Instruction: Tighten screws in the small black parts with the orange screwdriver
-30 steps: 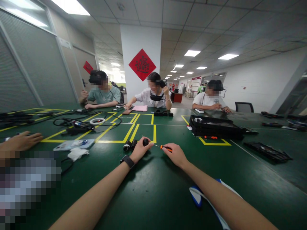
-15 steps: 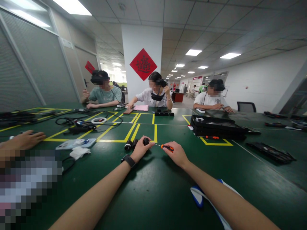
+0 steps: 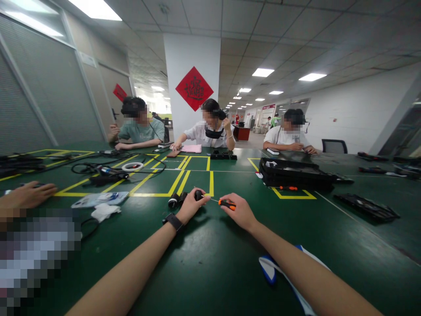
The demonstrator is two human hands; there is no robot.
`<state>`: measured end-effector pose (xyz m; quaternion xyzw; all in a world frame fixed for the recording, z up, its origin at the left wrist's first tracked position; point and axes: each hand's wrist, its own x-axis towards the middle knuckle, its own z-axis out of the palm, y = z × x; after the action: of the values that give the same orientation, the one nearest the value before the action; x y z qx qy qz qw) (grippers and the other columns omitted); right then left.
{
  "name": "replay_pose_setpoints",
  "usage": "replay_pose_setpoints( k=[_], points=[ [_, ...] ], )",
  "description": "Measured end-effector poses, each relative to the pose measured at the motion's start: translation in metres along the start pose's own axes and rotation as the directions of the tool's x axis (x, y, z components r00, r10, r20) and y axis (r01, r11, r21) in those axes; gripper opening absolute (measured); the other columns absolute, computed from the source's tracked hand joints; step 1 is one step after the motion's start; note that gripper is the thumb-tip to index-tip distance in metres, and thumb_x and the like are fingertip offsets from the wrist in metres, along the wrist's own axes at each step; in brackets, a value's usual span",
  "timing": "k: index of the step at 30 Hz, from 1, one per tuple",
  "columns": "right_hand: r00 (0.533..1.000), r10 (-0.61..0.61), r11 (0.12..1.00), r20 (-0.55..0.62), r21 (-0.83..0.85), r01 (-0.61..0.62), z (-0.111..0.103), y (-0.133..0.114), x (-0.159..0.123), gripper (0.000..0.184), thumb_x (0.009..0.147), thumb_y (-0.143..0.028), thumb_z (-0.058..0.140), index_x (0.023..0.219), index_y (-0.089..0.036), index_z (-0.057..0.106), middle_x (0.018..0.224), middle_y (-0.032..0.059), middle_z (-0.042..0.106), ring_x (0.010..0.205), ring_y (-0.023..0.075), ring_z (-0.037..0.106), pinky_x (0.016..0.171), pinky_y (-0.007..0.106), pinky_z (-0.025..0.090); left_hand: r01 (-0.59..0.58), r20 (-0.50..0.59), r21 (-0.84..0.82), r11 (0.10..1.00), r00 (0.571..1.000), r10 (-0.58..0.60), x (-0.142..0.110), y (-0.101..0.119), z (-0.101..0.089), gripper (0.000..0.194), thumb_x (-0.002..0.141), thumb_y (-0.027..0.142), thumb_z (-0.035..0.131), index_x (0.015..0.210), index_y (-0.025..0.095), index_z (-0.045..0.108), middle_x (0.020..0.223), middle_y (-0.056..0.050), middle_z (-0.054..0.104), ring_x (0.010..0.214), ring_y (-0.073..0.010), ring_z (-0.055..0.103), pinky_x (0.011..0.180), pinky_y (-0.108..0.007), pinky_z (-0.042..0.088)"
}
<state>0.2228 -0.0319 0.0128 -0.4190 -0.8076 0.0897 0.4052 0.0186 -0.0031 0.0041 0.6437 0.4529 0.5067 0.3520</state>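
My left hand [image 3: 191, 204], with a dark watch on the wrist, is closed on a small black cylindrical part [image 3: 198, 195] just above the green table. My right hand [image 3: 241, 210] is wrapped round the orange and black handle of a screwdriver [image 3: 226, 204]. The thin shaft points left, and its tip meets or nearly meets the black part; the exact contact is too small to tell. Just left of my left hand, black cylindrical parts [image 3: 173, 201] stand on the table, one with a whitish band.
Black trays [image 3: 296, 173] are stacked at the right, with an orange-handled tool [image 3: 288, 188] before them. A black panel [image 3: 365, 207] lies further right. Cables [image 3: 108, 171] and a phone-like blue item [image 3: 100, 199] lie left. A blue-white cloth [image 3: 268, 268] sits under my right forearm. Co-workers sit opposite and left.
The whole view has shifted slightly, so things appear a little further left. Both hands keep their grips, and the screwdriver stays pointed at the black part.
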Motion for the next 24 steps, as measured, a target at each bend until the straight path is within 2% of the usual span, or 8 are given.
replay_pose_setpoints(
  k=[3,7,24],
  points=[
    [0.999,0.032,0.999,0.025,-0.044,-0.031,0.0000,-0.0015,0.0000,0.026,0.079,-0.031,0.053,0.102,-0.021,0.058,0.092,0.0038,0.057,0.079,0.0138,0.054,0.073,0.027,0.042,0.000,-0.025,-0.006,1.000,1.000,0.000,-0.0003,0.0004,0.0001,0.038,0.063,0.045,0.064,0.087,0.017,0.052,0.069,0.001,0.058,0.060,-0.0120,0.057,0.057,-0.023,0.043],
    [0.995,0.039,0.993,0.089,-0.112,-0.029,-0.0006,-0.0023,0.0003,0.024,0.085,-0.033,0.043,0.091,-0.020,0.062,0.084,0.0040,0.060,0.081,0.0150,0.052,0.072,0.027,0.040,0.012,-0.024,-0.037,0.999,1.000,-0.013,-0.0010,0.0018,0.0001,0.039,0.063,0.045,0.063,0.087,0.017,0.052,0.071,0.001,0.057,0.061,-0.0121,0.058,0.057,-0.023,0.043],
    [0.999,-0.041,0.991,0.034,-0.128,0.045,-0.0037,-0.0093,-0.0016,0.019,0.082,-0.032,0.049,0.090,-0.021,0.062,0.085,0.0031,0.063,0.081,0.0154,0.052,0.074,0.027,0.040,0.008,-0.030,-0.069,0.998,0.999,-0.010,-0.0007,0.0005,0.0002,0.039,0.063,0.046,0.063,0.086,0.017,0.052,0.071,0.001,0.056,0.059,-0.0107,0.057,0.055,-0.021,0.042]
  ],
)
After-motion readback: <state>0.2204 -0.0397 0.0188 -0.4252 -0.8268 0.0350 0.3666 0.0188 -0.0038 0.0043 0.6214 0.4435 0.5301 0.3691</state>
